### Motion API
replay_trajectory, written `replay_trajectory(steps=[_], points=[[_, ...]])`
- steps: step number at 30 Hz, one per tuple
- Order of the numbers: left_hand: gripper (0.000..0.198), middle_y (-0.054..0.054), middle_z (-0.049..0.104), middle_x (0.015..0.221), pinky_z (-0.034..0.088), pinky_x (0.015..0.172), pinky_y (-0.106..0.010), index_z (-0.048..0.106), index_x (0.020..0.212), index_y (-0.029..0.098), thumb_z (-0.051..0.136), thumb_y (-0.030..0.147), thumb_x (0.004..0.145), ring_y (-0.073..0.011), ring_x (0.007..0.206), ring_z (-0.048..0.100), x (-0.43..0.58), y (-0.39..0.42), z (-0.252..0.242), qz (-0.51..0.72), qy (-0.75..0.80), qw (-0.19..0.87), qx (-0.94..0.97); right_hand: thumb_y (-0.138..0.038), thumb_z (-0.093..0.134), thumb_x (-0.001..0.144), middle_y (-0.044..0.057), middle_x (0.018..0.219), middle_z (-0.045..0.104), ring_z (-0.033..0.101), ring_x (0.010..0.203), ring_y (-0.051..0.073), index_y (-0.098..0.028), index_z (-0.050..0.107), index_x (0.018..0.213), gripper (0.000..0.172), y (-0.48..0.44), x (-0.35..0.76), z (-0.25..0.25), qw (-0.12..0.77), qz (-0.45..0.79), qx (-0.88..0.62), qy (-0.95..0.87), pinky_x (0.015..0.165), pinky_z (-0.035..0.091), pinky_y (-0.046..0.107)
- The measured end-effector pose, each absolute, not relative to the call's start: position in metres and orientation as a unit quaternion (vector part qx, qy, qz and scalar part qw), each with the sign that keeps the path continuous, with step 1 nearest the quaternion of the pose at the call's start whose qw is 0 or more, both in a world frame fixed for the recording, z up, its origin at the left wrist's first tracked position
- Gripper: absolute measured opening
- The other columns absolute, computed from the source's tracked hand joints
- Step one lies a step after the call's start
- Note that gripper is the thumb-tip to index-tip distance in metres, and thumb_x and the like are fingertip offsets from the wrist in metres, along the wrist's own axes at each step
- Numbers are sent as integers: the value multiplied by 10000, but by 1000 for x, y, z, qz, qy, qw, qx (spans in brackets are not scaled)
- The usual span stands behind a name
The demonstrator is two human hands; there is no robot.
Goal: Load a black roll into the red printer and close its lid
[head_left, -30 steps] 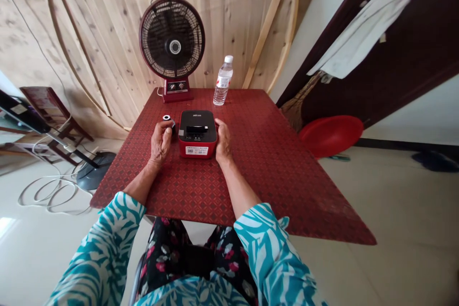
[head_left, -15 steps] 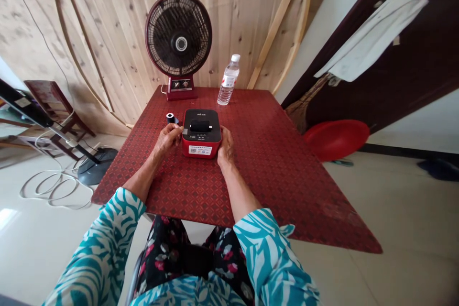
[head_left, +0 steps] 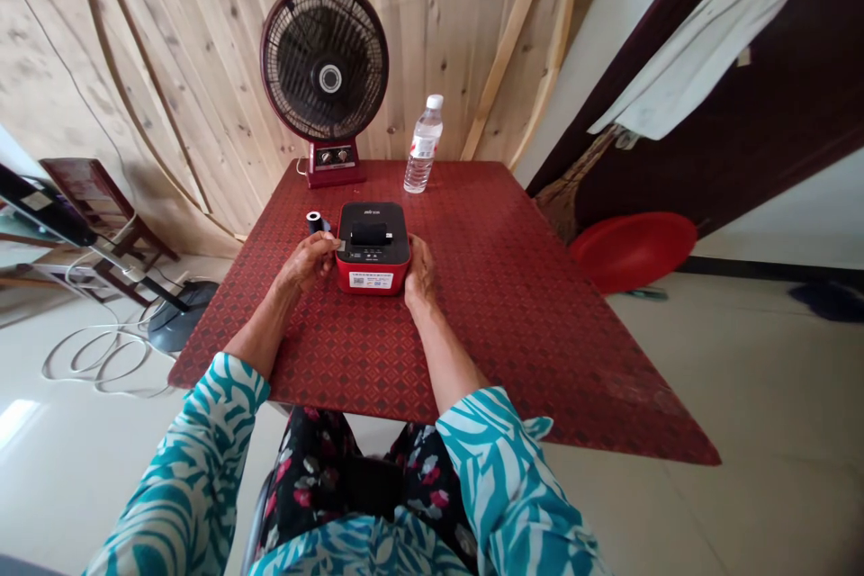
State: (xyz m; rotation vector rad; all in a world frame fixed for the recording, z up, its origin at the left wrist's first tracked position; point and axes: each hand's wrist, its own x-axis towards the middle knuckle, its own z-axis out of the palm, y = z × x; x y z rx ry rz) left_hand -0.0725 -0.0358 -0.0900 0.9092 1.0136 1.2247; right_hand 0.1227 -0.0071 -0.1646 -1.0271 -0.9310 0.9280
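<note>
On the table sits a box-shaped red and black receipt printer [head_left: 371,274] with a white label on its near side. A black roll [head_left: 368,235] lies across its dark top. My left hand [head_left: 310,261] has its fingers curled, thumb and fingertip at a small grey tab [head_left: 342,246] on the printer's left edge. Against the printer's right side, my right hand [head_left: 421,273] is wrapped with its fingers along the wall. Just beyond my left hand stands a second black roll [head_left: 314,222] with a white end; a small bluish item beside it is partly hidden.
A fan [head_left: 325,72] and a water bottle [head_left: 424,144] stand at the back of the red patterned table [head_left: 513,324]. Left on the floor are a pole base [head_left: 179,319], coiled cable [head_left: 101,360] and a wooden chair [head_left: 101,207]. A red round object [head_left: 634,252] is at right.
The view has shifted slightly, so things on the table appear a little further left. Both hands stay at the printer, with no clear change in their hold.
</note>
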Motion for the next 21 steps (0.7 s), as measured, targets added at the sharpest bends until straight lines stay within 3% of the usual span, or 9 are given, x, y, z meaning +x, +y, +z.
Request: replay_trajectory(steps=[7, 21], points=[[250, 88, 495, 463, 279, 323, -151, 505, 675, 175, 748, 194, 621, -36, 324, 437, -72, -34, -89, 513, 433, 648, 360, -578, 448, 866, 35, 1019, 725, 646, 983, 191, -228, 685, 1027, 453, -10, 122, -163, 674, 404, -456, -418, 891, 487, 350], [264, 96, 544, 480, 334, 332, -154, 491, 751, 188, 732, 161, 645, -56, 321, 481, -64, -40, -85, 534, 467, 615, 345, -532, 454, 869, 20, 974, 727, 640, 938, 179, -218, 701, 1004, 421, -16, 123, -157, 673, 410, -450, -420, 856, 478, 325]])
